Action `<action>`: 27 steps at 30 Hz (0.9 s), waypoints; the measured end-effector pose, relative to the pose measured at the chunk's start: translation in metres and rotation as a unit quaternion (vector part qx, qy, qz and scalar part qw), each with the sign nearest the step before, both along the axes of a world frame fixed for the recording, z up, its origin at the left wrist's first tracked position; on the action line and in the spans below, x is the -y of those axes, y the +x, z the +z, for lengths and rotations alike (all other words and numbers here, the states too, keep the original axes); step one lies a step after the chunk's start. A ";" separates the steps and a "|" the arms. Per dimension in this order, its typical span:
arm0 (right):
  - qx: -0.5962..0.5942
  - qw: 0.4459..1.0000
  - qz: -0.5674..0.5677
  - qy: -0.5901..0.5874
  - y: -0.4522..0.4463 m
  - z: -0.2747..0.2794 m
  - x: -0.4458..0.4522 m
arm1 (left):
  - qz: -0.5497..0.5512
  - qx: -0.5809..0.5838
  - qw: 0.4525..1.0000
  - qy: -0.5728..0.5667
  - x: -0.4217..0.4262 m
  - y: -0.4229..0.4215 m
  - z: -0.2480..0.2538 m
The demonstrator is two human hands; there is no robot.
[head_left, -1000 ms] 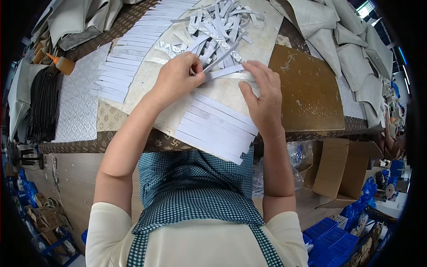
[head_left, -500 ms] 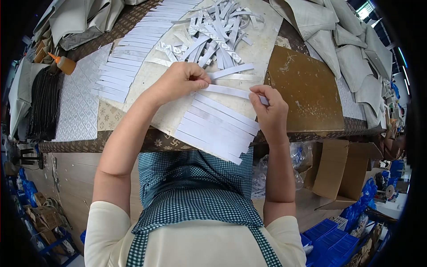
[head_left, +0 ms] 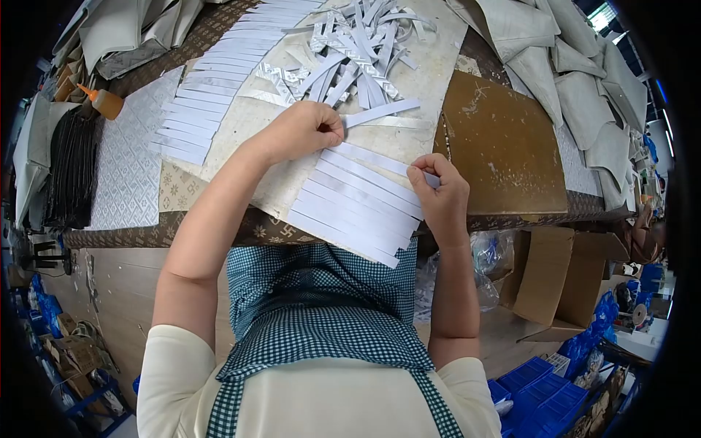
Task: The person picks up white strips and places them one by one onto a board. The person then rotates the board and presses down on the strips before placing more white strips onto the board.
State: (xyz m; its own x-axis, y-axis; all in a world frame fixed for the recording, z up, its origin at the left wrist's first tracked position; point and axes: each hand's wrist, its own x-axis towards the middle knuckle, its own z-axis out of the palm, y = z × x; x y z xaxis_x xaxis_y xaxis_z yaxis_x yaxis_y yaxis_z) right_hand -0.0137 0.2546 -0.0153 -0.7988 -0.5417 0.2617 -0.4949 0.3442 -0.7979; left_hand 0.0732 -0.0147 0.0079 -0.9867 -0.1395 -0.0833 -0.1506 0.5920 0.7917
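Stretched between my two hands is a narrow white strip (head_left: 374, 156). My left hand (head_left: 310, 131) pinches its left end, and my right hand (head_left: 442, 188) grips the right end between thumb and fingers. The strip lies along the top of a row of similar white strips (head_left: 354, 208), set side by side near the table's front edge. Just beyond my left hand is another loose white strip (head_left: 383, 112). Farther back sits a tangled heap of white and silver patterned strips (head_left: 358, 55).
A long row of white strips (head_left: 201, 95) runs along the left. An orange-tipped glue bottle (head_left: 108, 104) stands at far left. To the right lies a brown board (head_left: 504, 146), with folded pale sheets (head_left: 577, 80) behind. Below is an open cardboard box (head_left: 548, 281).
My right hand has moved down and slightly left, bringing the strip's right end toward the row. The strip now lies against the top of the row. My left hand has barely moved.
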 end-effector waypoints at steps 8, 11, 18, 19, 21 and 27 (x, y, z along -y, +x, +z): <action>-0.039 0.999 -0.004 0.032 -0.002 0.005 -0.007 | -0.026 0.039 0.998 -0.048 -0.004 -0.001 0.010; -0.019 0.998 -0.013 0.061 -0.004 0.007 -0.012 | -0.036 0.013 0.998 -0.058 -0.006 0.001 0.009; -0.011 0.997 0.003 0.071 -0.004 0.011 -0.017 | -0.044 0.003 0.996 -0.077 -0.006 -0.001 0.006; -0.020 0.997 0.008 0.075 -0.004 0.010 -0.018 | -0.042 0.008 0.994 -0.097 -0.008 -0.002 0.008; -0.032 0.996 0.014 0.079 -0.005 0.010 -0.019 | -0.043 0.022 0.992 -0.120 -0.008 -0.003 0.011; -0.044 0.995 0.017 0.088 -0.008 0.011 -0.015 | -0.043 0.038 0.990 -0.127 -0.009 -0.004 0.013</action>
